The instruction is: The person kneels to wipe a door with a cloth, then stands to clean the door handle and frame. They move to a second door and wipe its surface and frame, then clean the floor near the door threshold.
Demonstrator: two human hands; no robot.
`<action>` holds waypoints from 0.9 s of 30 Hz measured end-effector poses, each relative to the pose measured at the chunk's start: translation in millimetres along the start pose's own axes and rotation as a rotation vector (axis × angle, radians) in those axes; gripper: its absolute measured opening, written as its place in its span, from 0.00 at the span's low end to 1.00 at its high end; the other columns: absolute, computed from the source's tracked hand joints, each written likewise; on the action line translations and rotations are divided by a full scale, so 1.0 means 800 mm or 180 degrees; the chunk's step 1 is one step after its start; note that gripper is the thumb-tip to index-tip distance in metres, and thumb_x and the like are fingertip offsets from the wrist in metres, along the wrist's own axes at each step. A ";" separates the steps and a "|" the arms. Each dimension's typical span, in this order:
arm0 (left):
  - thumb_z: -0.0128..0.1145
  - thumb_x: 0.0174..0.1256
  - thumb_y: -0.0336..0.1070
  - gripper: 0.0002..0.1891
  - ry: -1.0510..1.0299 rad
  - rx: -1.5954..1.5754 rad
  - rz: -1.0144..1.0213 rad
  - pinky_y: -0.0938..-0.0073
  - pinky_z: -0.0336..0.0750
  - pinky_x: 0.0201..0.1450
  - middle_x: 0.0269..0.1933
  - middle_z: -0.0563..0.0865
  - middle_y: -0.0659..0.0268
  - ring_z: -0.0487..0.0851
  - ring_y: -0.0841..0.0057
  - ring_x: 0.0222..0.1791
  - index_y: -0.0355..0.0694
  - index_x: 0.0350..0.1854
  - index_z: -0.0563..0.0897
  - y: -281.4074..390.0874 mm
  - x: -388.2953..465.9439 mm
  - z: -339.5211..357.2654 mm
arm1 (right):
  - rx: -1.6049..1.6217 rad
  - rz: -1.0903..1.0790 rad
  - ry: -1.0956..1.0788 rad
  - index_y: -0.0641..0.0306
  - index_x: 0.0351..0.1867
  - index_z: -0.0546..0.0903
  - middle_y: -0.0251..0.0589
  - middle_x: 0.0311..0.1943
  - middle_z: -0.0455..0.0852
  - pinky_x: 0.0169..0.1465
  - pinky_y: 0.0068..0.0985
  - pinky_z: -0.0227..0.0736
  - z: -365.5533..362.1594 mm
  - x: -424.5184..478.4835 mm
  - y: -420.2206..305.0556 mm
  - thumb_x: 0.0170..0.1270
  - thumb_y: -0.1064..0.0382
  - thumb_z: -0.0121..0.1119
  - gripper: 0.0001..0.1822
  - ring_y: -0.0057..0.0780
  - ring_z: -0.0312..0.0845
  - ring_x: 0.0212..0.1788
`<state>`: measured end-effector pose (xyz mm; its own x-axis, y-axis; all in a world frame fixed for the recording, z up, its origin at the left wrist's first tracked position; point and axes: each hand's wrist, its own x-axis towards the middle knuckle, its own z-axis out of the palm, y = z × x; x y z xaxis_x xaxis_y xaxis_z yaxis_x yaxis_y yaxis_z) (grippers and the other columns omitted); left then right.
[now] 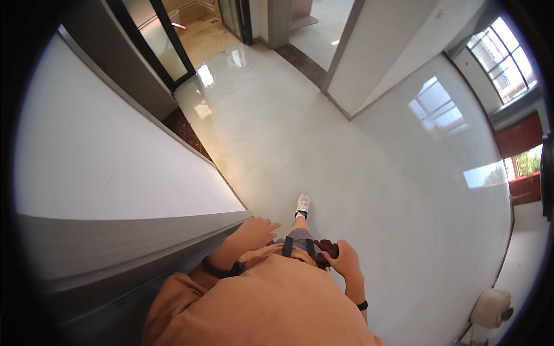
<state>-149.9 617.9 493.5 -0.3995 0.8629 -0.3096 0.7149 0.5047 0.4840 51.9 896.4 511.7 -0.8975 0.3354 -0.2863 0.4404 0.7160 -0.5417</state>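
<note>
My right hand (348, 258) is closed around a dark maroon object (328, 248) at my right hip. Its rounded lobes show, but the fingers cover part of it and I cannot tell what it is. My left hand (259, 229) is at the left of my waist, its fingers extended and slightly parted, with nothing seen in it. Two black straps (287, 246) hang over the front of my orange shirt (294, 298) and grey shorts. One white shoe (303, 202) shows ahead on the floor.
Glossy pale tiles (303, 142) cover the floor. A white wall (108, 142) with a grey door frame runs close on my left. Ahead stand a black-framed glass door (169, 47) and a wall corner (349, 113). A beige jug-like container (490, 308) is at the lower right.
</note>
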 end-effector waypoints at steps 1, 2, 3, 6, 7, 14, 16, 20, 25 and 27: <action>0.54 0.73 0.46 0.22 0.0030 0.0025 -0.0177 0.54 0.76 0.54 0.49 0.86 0.58 0.85 0.57 0.49 0.47 0.66 0.78 -0.011 0.018 -0.012 | -0.0113 0.0035 -0.0186 0.65 0.34 0.78 0.50 0.32 0.83 0.40 0.43 0.75 -0.017 0.044 0.004 0.54 0.47 0.75 0.24 0.54 0.81 0.37; 0.55 0.73 0.46 0.22 0.0054 0.0048 -0.0354 0.54 0.76 0.54 0.49 0.86 0.58 0.85 0.57 0.50 0.47 0.66 0.78 -0.021 0.037 -0.025 | -0.0233 0.0071 -0.0371 0.65 0.33 0.78 0.50 0.31 0.83 0.39 0.43 0.75 -0.033 0.085 0.006 0.55 0.44 0.75 0.26 0.54 0.81 0.36; 0.55 0.73 0.46 0.22 0.0100 0.0095 -0.0505 0.54 0.76 0.55 0.49 0.86 0.58 0.84 0.57 0.50 0.47 0.66 0.77 -0.026 0.053 -0.047 | -0.0304 -0.0056 -0.0451 0.65 0.33 0.78 0.50 0.31 0.83 0.39 0.43 0.75 -0.050 0.118 0.002 0.55 0.42 0.74 0.27 0.54 0.81 0.36; 0.56 0.73 0.44 0.21 0.0194 0.0157 -0.1083 0.55 0.76 0.56 0.49 0.87 0.58 0.84 0.58 0.51 0.46 0.65 0.78 -0.029 0.092 -0.116 | -0.0439 -0.0438 -0.0705 0.65 0.33 0.79 0.51 0.31 0.84 0.40 0.42 0.76 -0.099 0.220 -0.016 0.55 0.38 0.73 0.29 0.54 0.81 0.36; 0.56 0.74 0.43 0.21 0.0327 0.0112 -0.1193 0.56 0.76 0.56 0.49 0.87 0.58 0.84 0.58 0.51 0.46 0.65 0.78 -0.033 0.106 -0.138 | -0.0432 -0.0566 -0.0800 0.65 0.33 0.79 0.51 0.32 0.84 0.40 0.42 0.76 -0.117 0.262 -0.027 0.56 0.36 0.72 0.30 0.54 0.82 0.36; 0.58 0.71 0.41 0.20 0.1404 -0.0852 -0.1394 0.56 0.77 0.52 0.47 0.87 0.56 0.84 0.57 0.48 0.43 0.63 0.79 -0.095 0.178 -0.242 | -0.0608 -0.1601 -0.1281 0.66 0.32 0.78 0.51 0.31 0.83 0.38 0.41 0.74 -0.199 0.534 -0.155 0.58 0.38 0.72 0.29 0.53 0.80 0.35; 0.58 0.71 0.39 0.20 0.1431 -0.0793 -0.1720 0.55 0.78 0.49 0.45 0.87 0.55 0.84 0.55 0.45 0.43 0.63 0.79 -0.132 0.174 -0.237 | -0.0460 -0.1769 -0.1358 0.67 0.34 0.78 0.51 0.31 0.83 0.39 0.41 0.74 -0.195 0.588 -0.209 0.60 0.43 0.72 0.26 0.54 0.80 0.35; 0.58 0.71 0.40 0.21 0.1193 -0.0942 -0.2303 0.56 0.78 0.51 0.46 0.87 0.54 0.84 0.55 0.46 0.44 0.65 0.79 -0.207 0.165 -0.243 | 0.0042 -0.1664 -0.1786 0.67 0.37 0.77 0.52 0.34 0.84 0.41 0.40 0.75 -0.147 0.672 -0.294 0.61 0.47 0.72 0.24 0.54 0.80 0.38; 0.57 0.72 0.47 0.24 0.1171 -0.1042 -0.2302 0.55 0.76 0.56 0.51 0.85 0.54 0.83 0.54 0.52 0.46 0.67 0.76 -0.357 0.206 -0.335 | -0.0169 -0.2058 -0.1917 0.67 0.41 0.77 0.52 0.36 0.85 0.42 0.39 0.75 -0.115 0.780 -0.412 0.61 0.48 0.72 0.24 0.51 0.81 0.39; 0.61 0.70 0.49 0.29 0.1587 -0.1111 -0.1823 0.56 0.76 0.58 0.55 0.84 0.54 0.82 0.53 0.54 0.47 0.70 0.74 -0.410 0.225 -0.389 | -0.0396 -0.2131 -0.2001 0.67 0.43 0.78 0.52 0.36 0.85 0.43 0.38 0.76 -0.119 0.822 -0.458 0.61 0.49 0.73 0.24 0.50 0.82 0.39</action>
<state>-635.2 616.3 533.5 -0.9129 0.3400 -0.2259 0.1380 0.7779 0.6131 -701.7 912.5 597.3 -0.7703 -0.5395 -0.3401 -0.2036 0.7134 -0.6705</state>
